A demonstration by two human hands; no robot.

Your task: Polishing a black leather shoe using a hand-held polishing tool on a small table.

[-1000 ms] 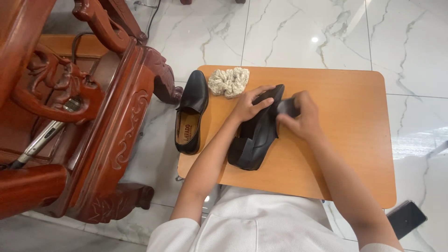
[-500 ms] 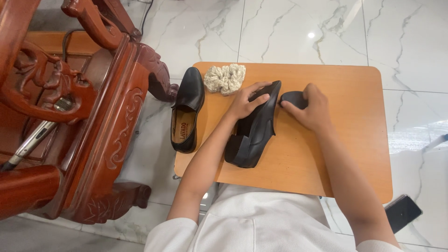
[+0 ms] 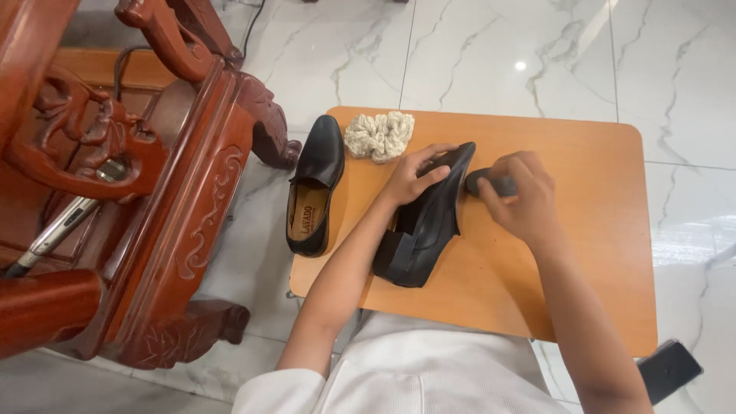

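Observation:
A black leather shoe lies on its side on the small orange table. My left hand presses on its toe end and holds it steady. My right hand grips a small dark brush or sponge against the shoe's right side near the toe. A second black shoe stands upright on the table's left edge, its tan insole showing. A crumpled cream cloth lies at the back of the table beside that shoe.
A carved red wooden chair stands close on the left, with a phone-like object on its seat. A dark phone lies on the white marble floor at lower right.
My right hand has slid the brush a little to the right and away from the toe of the shoe. My left hand has stayed on the toe.

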